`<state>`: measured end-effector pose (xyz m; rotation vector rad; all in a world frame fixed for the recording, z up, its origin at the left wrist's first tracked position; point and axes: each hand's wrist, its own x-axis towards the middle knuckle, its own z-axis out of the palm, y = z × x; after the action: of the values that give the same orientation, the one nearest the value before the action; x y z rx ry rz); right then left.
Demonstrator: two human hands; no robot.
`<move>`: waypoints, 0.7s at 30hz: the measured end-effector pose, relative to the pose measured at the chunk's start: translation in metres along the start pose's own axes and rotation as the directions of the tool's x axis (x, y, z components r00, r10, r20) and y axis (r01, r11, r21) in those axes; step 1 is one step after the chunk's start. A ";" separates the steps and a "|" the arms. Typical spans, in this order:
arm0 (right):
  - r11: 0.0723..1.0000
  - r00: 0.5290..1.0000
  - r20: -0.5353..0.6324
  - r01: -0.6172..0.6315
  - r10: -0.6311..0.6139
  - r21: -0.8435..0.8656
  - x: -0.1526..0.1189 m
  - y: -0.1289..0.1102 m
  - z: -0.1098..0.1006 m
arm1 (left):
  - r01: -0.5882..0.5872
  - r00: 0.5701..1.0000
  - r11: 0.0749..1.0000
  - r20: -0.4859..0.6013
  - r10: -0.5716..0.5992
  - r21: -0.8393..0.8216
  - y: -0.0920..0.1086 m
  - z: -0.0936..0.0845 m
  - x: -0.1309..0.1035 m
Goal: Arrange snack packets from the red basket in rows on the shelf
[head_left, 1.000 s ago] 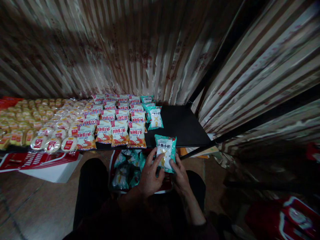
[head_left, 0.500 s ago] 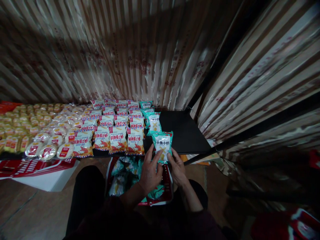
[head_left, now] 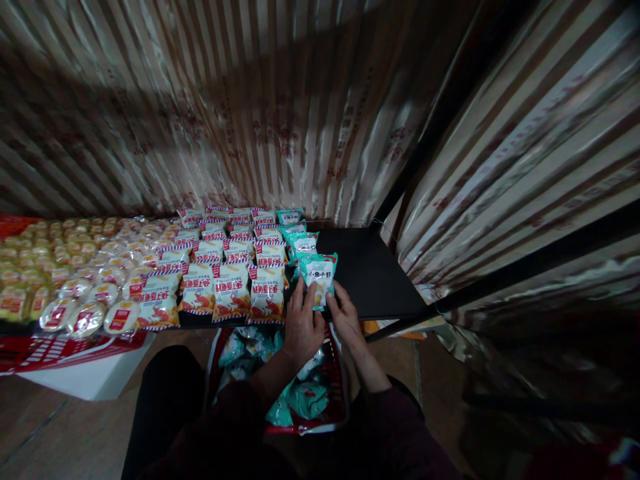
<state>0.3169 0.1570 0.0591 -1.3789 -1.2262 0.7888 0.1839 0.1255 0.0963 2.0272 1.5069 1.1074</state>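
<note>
- Both hands are up at the front edge of the black shelf, working one teal snack packet between them.
- The left hand is curled against the packet's left side, fingers pressed up its front, thumb side hidden; it has hold of the packet.
- The right hand pinches the packet's lower right corner, fingers closed on the edge.
- The teal snack packet stands nearly upright on the shelf, at the front of a short row of teal packets that runs back toward the striped curtain.
- Just to its left sit the orange-and-white shrimp packets, several rows deep, the nearest one touching or almost touching the left hand.
- Further left, the round wrapped cakes fill the rest of the shelf.
- Below the hands, between the knees, a red basket holds more teal packets in a loose heap.
- A white and red carton lies on the floor under the shelf's left part.
</note>
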 end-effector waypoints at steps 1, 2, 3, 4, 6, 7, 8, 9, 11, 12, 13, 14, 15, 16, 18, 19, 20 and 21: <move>0.998 0.999 -0.005 0.034 -0.034 -0.046 0.003 0.002 0.001 | 0.005 1.000 1.000 -0.005 -0.005 0.000 -0.002 0.002 0.002; 0.995 0.998 -0.005 0.063 -0.063 -0.084 0.006 0.004 0.002 | 0.010 1.000 1.000 -0.010 -0.010 0.001 -0.005 0.004 0.004; 0.990 0.996 0.001 0.086 -0.087 -0.114 0.009 0.005 0.004 | 0.014 1.000 1.000 -0.016 -0.014 0.003 -0.007 0.005 0.006; 0.985 0.994 0.011 0.108 -0.108 -0.138 0.011 0.006 0.005 | 0.017 1.000 1.000 -0.023 -0.017 0.007 -0.009 0.007 0.008; 0.973 0.989 0.027 0.146 -0.144 -0.177 0.015 0.008 0.007 | 0.022 0.999 1.000 -0.036 -0.021 0.017 -0.014 0.010 0.010; 0.968 0.987 0.032 0.159 -0.156 -0.196 0.016 0.008 0.008 | 0.026 0.999 0.999 -0.043 -0.025 0.023 -0.016 0.012 0.011; 0.962 0.986 0.038 0.165 -0.161 -0.216 0.018 0.009 0.008 | 0.032 0.998 0.999 -0.048 -0.031 0.028 -0.017 0.013 0.012; 0.958 0.986 0.046 0.166 -0.160 -0.235 0.019 0.010 0.009 | 0.040 0.998 0.999 -0.050 -0.038 0.034 -0.018 0.015 0.013; 0.951 0.987 0.067 0.162 -0.149 -0.264 0.021 0.010 0.010 | 0.059 0.997 0.997 -0.051 -0.056 0.047 -0.020 0.017 0.014; 0.948 0.986 0.081 0.161 -0.144 -0.274 0.022 0.011 0.010 | 0.066 0.997 0.996 -0.052 -0.063 0.055 -0.020 0.019 0.014; 0.947 0.986 0.094 0.160 -0.139 -0.280 0.022 0.011 0.010 | 0.069 0.996 0.996 -0.055 -0.066 0.063 -0.020 0.020 0.014; 0.945 0.986 0.102 0.159 -0.134 -0.285 0.023 0.010 0.009 | 0.068 0.996 0.995 -0.060 -0.064 0.072 -0.021 0.021 0.013; 0.945 0.985 0.108 0.157 -0.131 -0.287 0.023 0.010 0.009 | 0.068 0.996 0.994 -0.068 -0.062 0.081 -0.021 0.023 0.013; 0.945 0.986 0.109 0.155 -0.128 -0.287 0.023 0.010 0.009 | 0.067 0.995 0.994 -0.078 -0.060 0.089 -0.021 0.024 0.012; 0.949 0.987 0.105 0.146 -0.120 -0.280 0.023 0.009 0.009 | 0.061 0.995 0.992 -0.089 -0.051 0.109 -0.021 0.026 0.011; 0.952 0.988 0.103 0.140 -0.116 -0.274 0.023 0.009 0.008 | 0.058 0.995 0.991 -0.090 -0.047 0.121 -0.021 0.026 0.010; 0.955 0.989 0.101 0.134 -0.111 -0.265 0.023 0.009 0.008 | 0.054 0.995 0.989 -0.090 -0.042 0.134 -0.022 0.027 0.009; 0.958 0.990 0.099 0.126 -0.103 -0.256 0.023 0.008 0.008 | 0.047 0.995 0.988 -0.090 -0.034 0.148 -0.022 0.027 0.009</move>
<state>0.3173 0.1823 0.0534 -1.4820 -1.5051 0.6251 0.1921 0.1453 0.0670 2.0592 1.7147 1.1103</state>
